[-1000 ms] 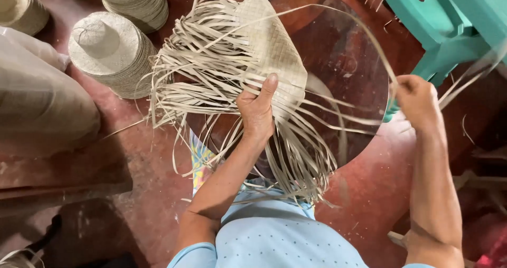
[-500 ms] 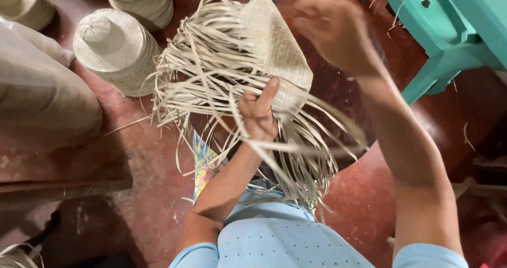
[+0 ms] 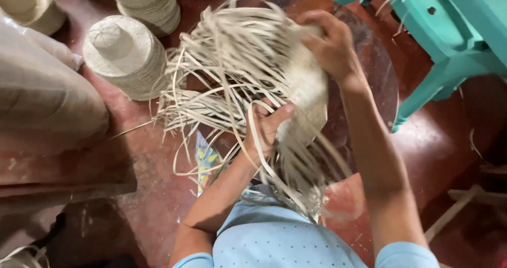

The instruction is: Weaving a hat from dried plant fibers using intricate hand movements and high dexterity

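Straw weave (image 3: 306,88), both hands' grip closed

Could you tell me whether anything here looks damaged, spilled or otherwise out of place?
Nothing looks damaged. The loose pale straw strands fan untidily from the half-woven straw piece gripped by the left hand and right hand. A few stray straw bits lie on the red floor.

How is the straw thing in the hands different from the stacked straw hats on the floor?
The woven piece is unfinished, with long loose strips sticking out; the stack of hats looks finished, with neat edges. The woven piece is held up by the left hand and right hand; the stack of hats sits untouched on the floor. Both are pale straw.
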